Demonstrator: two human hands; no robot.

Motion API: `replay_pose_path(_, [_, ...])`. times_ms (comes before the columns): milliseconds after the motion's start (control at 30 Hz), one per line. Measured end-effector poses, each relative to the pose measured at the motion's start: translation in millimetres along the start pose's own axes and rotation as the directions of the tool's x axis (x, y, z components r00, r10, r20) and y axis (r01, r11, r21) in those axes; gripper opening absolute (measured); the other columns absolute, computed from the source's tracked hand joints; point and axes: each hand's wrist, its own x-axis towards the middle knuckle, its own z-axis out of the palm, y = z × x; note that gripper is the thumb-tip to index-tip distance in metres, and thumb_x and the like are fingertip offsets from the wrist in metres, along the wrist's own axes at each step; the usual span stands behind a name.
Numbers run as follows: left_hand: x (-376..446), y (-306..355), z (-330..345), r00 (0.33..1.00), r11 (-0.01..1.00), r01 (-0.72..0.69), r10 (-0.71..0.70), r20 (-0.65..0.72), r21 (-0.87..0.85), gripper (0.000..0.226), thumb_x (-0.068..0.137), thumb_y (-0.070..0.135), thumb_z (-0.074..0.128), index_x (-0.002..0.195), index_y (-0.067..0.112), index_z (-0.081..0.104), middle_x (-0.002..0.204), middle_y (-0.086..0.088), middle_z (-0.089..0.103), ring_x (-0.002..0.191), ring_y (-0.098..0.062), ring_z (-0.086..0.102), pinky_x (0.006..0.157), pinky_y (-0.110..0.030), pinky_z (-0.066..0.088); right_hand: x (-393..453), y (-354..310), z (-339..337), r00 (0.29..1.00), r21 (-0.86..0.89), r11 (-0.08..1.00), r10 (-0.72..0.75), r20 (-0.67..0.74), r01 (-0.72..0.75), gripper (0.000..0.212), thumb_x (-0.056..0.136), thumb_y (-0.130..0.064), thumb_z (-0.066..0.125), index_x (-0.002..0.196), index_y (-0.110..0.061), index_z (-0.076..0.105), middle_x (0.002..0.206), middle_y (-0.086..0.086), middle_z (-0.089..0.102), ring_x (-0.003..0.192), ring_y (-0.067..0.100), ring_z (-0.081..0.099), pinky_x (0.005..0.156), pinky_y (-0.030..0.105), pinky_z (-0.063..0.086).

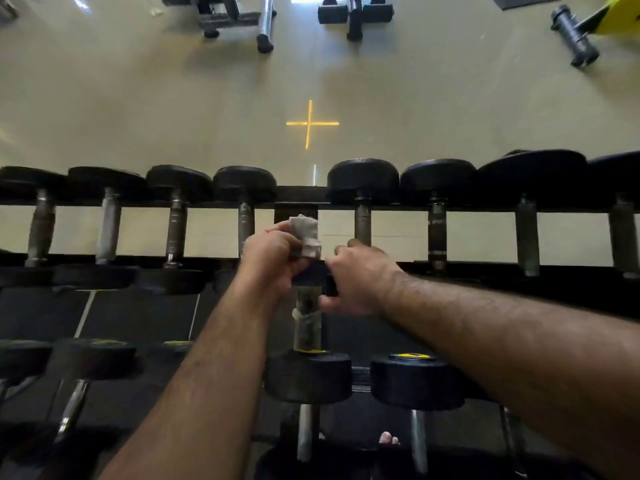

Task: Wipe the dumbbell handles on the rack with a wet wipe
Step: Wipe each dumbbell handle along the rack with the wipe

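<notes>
A crumpled wet wipe is gripped in the closed left hand, above the centre of the rack. The right hand is curled narrowly on a dumbbell handle at 6 o'clock of the wipe. More dumbbells are ranged close at 3 and 9 o'clock, leaving one empty slot at 12. Beyond the rack, open glossy floor is marked by a yellow cross; gym benches are seen at 12 o'clock.
</notes>
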Motion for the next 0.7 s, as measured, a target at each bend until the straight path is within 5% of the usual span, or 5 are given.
replay_pose_path(100, [8.4,-3.7,-25.0,0.998,0.986,0.056,-0.056,0.002,-0.157,0.050,0.084,-0.017,0.041,0.123,-0.001,0.067,0.125,-0.028,0.064,0.101,-0.036,0.069,0.067,-0.034,0.062,20.6,-35.5,2.3,0.958,-0.149,0.973,0.207,0.200,-0.179,0.066,0.083,-0.069,0.075,0.125,-0.019,0.067,0.113,0.007,0.060,0.116,0.030,0.049,0.094,0.050,0.054])
replay_pose_path(233, [3.7,2.5,-40.8,0.995,0.967,0.067,-0.046,0.092,-0.244,0.046,0.085,0.000,0.071,0.130,-0.004,0.066,0.120,-0.025,0.070,0.096,-0.033,0.073,0.071,-0.034,0.062,23.4,-42.6,16.1,0.955,-0.270,0.933,0.274,0.111,-0.237,0.043,0.092,-0.040,0.075,0.129,-0.020,0.069,0.122,0.008,0.064,0.124,0.032,0.048,0.097,0.050,0.049])
replay_pose_path(367, [-1.7,8.5,-39.7,0.988,0.979,0.052,-0.021,0.155,-0.199,0.058,0.074,0.005,0.084,0.128,-0.004,0.066,0.110,-0.021,0.073,0.090,-0.028,0.076,0.072,-0.032,0.062,16.1,-35.5,15.6,0.969,-0.174,0.956,0.246,0.027,-0.237,0.033,0.087,-0.043,0.073,0.114,-0.024,0.073,0.103,0.001,0.062,0.119,0.026,0.050,0.097,0.050,0.041])
replay_pose_path(500, [-4.3,10.8,-37.1,0.989,0.983,0.049,-0.022,0.149,-0.179,0.043,0.073,-0.003,0.082,0.113,-0.001,0.068,0.102,-0.020,0.075,0.089,-0.029,0.077,0.071,-0.032,0.062,-2.8,5.1,31.9,0.981,0.078,0.988,0.139,-0.132,-0.130,0.050,0.071,-0.067,0.074,0.095,-0.023,0.076,0.090,-0.004,0.072,0.101,0.019,0.050,0.091,0.036,0.043])
replay_pose_path(700, [5.0,2.9,-37.6,0.992,0.988,0.053,-0.035,0.121,-0.144,0.035,0.080,-0.008,0.080,0.113,-0.002,0.068,0.109,-0.024,0.074,0.091,-0.031,0.077,0.073,-0.033,0.062,-13.7,35.7,58.1,0.941,0.279,0.955,0.003,-0.339,0.098,0.060,0.064,-0.071,0.075,0.099,-0.022,0.082,0.083,-0.006,0.075,0.091,0.015,0.053,0.079,0.028,0.046])
